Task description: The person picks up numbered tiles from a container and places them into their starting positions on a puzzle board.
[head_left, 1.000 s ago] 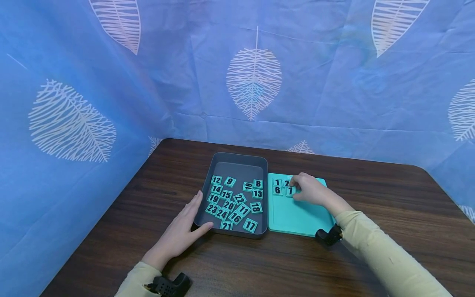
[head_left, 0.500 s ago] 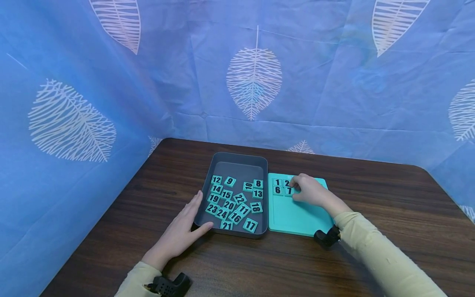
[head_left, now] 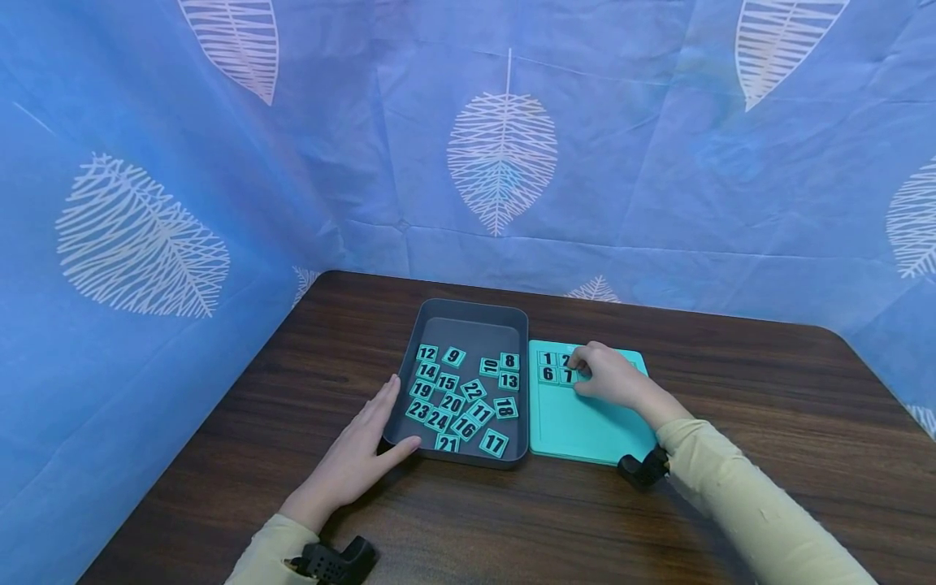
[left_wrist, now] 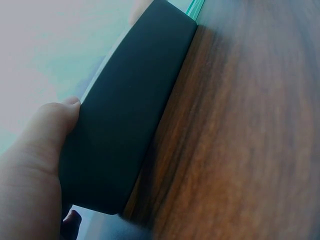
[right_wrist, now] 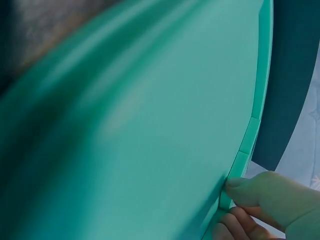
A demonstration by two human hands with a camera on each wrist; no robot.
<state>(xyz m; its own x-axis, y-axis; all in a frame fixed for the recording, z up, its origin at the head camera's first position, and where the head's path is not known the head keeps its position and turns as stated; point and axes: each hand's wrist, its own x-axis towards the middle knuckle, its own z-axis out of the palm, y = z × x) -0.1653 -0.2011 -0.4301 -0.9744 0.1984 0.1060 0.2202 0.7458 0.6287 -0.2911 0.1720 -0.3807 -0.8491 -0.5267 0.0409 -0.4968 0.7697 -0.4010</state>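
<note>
My right hand (head_left: pixel 614 378) is over the upper part of a turquoise board (head_left: pixel 585 426), pinching the number 7 tile (head_left: pixel 567 376) between thumb and fingers. That tile lies right of the number 6 tile (head_left: pixel 548 374) and below the number 2 tile, which the fingers partly cover. In the right wrist view, the thumb presses a tile's edge (right_wrist: pixel 236 170) at the board's border. My left hand (head_left: pixel 354 463) rests with straight, spread fingers along the left side of a dark grey tray (head_left: pixel 468 313), thumb at its front corner. The left wrist view shows the thumb against the tray's wall (left_wrist: pixel 125 110).
Several loose number tiles (head_left: pixel 451 404) lie in the tray, mostly in its middle and front. The tray stands close beside the board on a dark wooden table (head_left: pixel 504 528). Blue cloth (head_left: pixel 629 162) with white leaf prints hangs behind and to the left.
The number 7 tile has shifted slightly left, up against the number 6 tile, with my right hand moving along. My left hand and the tray stay put.
</note>
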